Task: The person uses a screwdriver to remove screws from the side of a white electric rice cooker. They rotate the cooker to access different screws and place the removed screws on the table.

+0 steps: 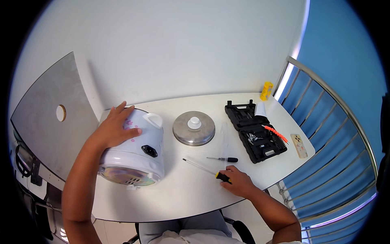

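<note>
A white rice cooker (140,142) with pink flower prints lies on its side at the left of the table, its shiny metal base turned toward me. My left hand (115,128) rests on its upper side with the fingers spread. A black power socket (149,151) and a white handle (153,120) show on the body. My right hand (237,181) is wrapped round the yellow-and-black handle of a long screwdriver (201,166), whose shaft points left over the tabletop. Just beyond it lies a smaller screwdriver (227,159) with a black handle.
A metal lid (194,132) with a white knob lies mid-table. To its right, a black tool case (260,140) stands unfolded, an orange flexible shaft (276,134) across it. A phone (299,145) and a yellow object (266,91) sit near the right edge, beside a metal railing (337,95).
</note>
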The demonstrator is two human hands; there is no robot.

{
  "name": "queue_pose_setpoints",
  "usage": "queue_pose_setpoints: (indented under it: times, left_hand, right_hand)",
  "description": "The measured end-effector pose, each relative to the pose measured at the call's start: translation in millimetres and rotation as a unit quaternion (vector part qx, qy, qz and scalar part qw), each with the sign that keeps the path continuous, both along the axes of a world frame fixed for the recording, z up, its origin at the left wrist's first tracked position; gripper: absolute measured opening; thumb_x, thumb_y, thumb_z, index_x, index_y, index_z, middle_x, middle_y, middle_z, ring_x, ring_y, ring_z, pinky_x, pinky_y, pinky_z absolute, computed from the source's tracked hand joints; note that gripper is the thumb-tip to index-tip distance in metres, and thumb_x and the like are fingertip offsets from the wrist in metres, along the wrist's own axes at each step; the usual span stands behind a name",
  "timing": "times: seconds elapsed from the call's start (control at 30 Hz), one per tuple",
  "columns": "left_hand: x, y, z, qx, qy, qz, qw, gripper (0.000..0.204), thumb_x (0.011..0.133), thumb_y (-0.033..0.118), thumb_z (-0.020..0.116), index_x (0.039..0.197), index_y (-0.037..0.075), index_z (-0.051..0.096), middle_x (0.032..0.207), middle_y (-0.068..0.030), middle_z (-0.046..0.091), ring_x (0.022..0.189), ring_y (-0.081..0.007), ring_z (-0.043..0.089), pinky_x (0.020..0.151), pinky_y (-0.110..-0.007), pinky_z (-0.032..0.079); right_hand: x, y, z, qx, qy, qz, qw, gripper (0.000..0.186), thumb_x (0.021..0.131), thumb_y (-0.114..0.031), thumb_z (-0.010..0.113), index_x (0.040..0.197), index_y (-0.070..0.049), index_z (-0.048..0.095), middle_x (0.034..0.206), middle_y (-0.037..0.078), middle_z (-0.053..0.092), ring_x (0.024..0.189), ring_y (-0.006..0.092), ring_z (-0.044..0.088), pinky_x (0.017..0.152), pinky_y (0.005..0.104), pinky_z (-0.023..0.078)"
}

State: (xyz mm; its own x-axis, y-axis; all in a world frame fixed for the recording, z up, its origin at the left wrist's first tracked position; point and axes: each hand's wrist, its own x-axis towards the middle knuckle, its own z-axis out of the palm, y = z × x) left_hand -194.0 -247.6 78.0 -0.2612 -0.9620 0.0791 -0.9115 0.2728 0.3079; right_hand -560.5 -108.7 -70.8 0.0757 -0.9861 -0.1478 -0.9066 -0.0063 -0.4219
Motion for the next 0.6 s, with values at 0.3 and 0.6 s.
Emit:
queue_pose_setpoints:
  times: [0.3,0.6]
  left_hand:
    - [24.6,13.0,-1.4,0.006,0.061,-0.028,0.998,0.079,0.083,0.049,0.064,0.144,0.008,0.036,0.155,-0.0183,0.018,0.141,-0.0345,0.024,0.113,-0.042,0.026]
    - [-24.8,119.5,-16.5,-0.151,0.347,-0.231,0.896,0.044,0.085,0.024,0.065,0.124,0.004,0.055,0.126,-0.0156,0.057,0.115,-0.0318,0.056,0.098,-0.039,0.042]
  right_hand:
    - [-38.2,-29.0,-19.8,-0.233,-0.069,-0.070,0.967,0.048,0.075,-0.020,0.072,0.121,-0.008,0.059,0.126,0.011,0.052,0.113,0.0292,0.055,0.093,0.0345,0.046]
    - [-37.2,-41.0,-27.1,-0.124,0.046,-0.173,0.976,0.038,0.074,-0.023,0.073,0.106,-0.005,0.063,0.106,0.004,0.057,0.091,0.0251,0.060,0.078,0.0361,0.049]
